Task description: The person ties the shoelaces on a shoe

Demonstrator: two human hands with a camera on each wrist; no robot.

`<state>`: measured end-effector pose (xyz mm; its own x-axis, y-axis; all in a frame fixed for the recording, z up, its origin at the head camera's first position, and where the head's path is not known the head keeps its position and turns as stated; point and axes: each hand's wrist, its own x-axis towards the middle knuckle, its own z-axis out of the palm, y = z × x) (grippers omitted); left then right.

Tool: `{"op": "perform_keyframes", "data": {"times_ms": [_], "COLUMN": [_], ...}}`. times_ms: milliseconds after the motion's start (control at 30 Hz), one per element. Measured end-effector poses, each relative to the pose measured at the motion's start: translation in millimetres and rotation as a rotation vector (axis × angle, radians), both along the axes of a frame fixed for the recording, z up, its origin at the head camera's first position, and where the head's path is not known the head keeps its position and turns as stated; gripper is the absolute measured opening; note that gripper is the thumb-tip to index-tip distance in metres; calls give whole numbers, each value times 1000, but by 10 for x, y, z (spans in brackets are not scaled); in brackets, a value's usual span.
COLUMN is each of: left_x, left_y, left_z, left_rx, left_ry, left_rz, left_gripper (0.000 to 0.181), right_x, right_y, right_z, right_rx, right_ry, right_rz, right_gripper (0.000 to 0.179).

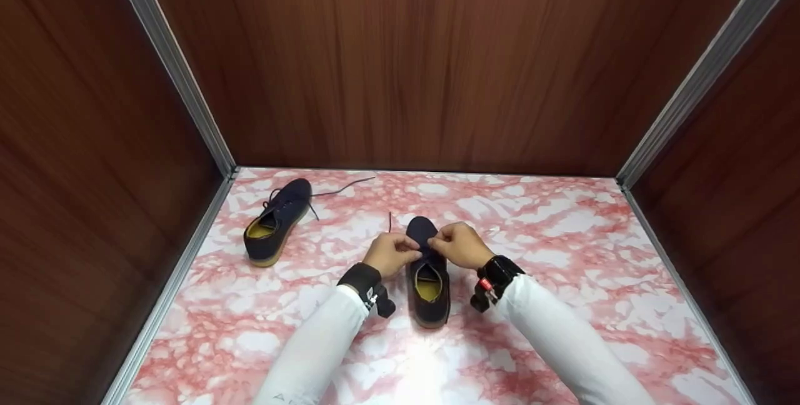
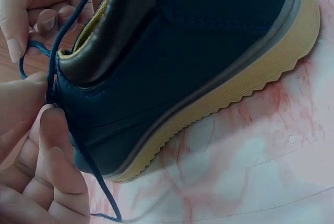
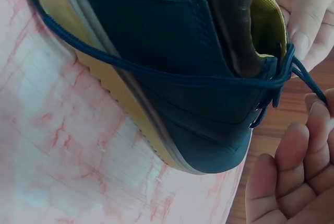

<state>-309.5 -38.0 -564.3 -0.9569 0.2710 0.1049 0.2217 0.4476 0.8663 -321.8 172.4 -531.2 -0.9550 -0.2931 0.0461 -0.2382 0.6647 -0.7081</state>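
Observation:
A dark blue shoe (image 1: 431, 316) with a yellow lining and a tan ridged sole stands upright, toe away from me, between my hands. At its lacing, my left hand (image 1: 389, 255) pinches the dark blue shoelace (image 2: 67, 25) between thumb and forefinger. From the other side, my right hand (image 1: 461, 245) pinches another stretch of the lace with its fingertips, close to the left hand. In the right wrist view, a loose length of shoelace (image 3: 156, 75) runs across the shoe's side. My fingers partly hide the lacing in the head view.
A matching shoe (image 1: 287, 205) stands to the left, its laces (image 1: 344, 189) trailing on the red-and-white marbled surface (image 1: 550, 330). Brown wood-grain panels (image 1: 400, 67) with grey metal edging (image 1: 181, 74) enclose the back and both sides.

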Motion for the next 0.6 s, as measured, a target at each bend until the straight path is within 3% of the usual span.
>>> {"op": "perform_keyframes", "data": {"times_ms": [367,600], "left_x": [0,26], "left_y": [28,56], "left_z": [-51,-54], "left_rx": [40,-6], "left_ry": [16,35], "left_rz": [1,34], "left_gripper": [18,18], "right_x": [-51,-94], "right_y": [-53,-95], "right_z": [14,-17], "right_rx": [-59,-68], "right_ry": [-64,-69], "right_rz": [-52,-73], "right_gripper": [35,32]}}
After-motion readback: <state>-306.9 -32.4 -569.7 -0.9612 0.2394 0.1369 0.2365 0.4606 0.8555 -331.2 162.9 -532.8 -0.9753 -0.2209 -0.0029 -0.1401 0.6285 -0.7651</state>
